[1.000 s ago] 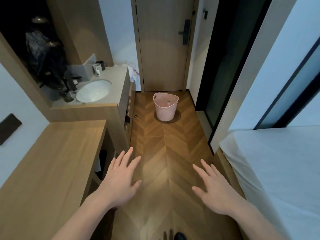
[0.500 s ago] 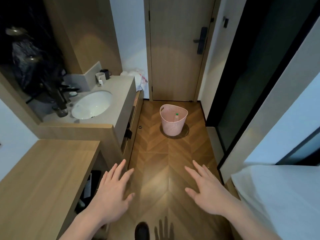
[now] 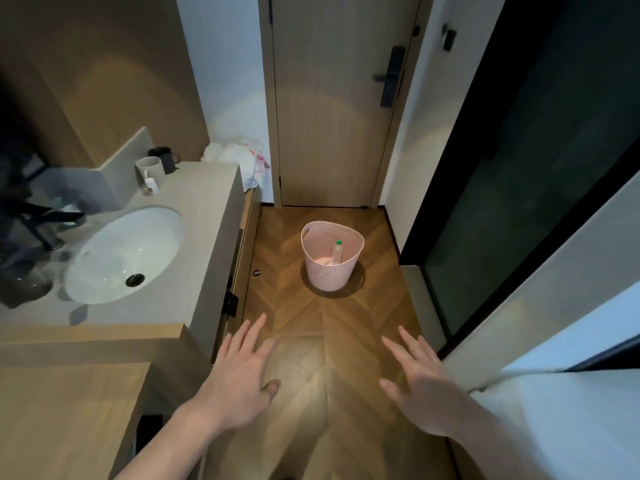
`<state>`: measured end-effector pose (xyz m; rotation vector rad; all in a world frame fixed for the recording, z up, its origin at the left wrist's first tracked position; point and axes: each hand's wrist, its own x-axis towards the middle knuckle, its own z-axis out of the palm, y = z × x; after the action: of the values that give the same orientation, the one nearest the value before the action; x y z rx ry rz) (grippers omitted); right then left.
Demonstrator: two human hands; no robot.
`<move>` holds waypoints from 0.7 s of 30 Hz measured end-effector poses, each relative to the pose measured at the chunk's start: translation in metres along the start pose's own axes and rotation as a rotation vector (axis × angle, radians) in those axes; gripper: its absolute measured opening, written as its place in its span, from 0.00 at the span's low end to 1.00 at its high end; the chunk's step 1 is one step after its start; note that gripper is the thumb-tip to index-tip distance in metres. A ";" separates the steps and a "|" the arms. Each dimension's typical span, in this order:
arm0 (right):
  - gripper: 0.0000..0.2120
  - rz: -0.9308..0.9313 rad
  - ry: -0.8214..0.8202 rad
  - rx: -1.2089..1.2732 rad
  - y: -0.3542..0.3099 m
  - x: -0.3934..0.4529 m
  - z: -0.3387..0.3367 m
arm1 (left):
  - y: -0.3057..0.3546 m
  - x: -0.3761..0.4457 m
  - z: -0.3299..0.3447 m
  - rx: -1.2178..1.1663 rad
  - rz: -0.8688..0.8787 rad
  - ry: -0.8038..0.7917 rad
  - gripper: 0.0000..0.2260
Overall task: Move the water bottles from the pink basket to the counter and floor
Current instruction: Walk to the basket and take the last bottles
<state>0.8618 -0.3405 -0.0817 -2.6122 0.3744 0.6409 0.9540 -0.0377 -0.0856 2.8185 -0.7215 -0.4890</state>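
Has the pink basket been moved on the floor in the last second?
No. The pink perforated plastic basket still stands before the wooden door; it only looks nearer because the camera advanced.

The basket (image 3: 331, 259) stands on the floor (image 3: 294, 317) before the door (image 3: 332, 98), with a bottle (image 3: 337, 251) upright inside it. Left of the basket runs the counter (image 3: 204, 216), holding a sink (image 3: 124, 254) and, behind it, two mugs (image 3: 151, 169). Both hands (image 3: 242, 379) hang over the floor, nearer than the basket and well apart from it.
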 end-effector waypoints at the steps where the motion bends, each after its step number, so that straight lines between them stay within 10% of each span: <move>1: 0.38 -0.001 0.005 -0.006 0.002 0.008 -0.006 | -0.002 0.017 -0.005 0.011 0.008 -0.009 0.34; 21: 0.40 -0.025 0.040 -0.142 0.071 0.334 -0.174 | -0.001 0.379 -0.056 0.189 -0.129 -0.076 0.40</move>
<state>1.1893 -0.5345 -0.1291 -2.7635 0.3183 0.6284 1.2877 -0.2190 -0.1355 3.0525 -0.6333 -0.5812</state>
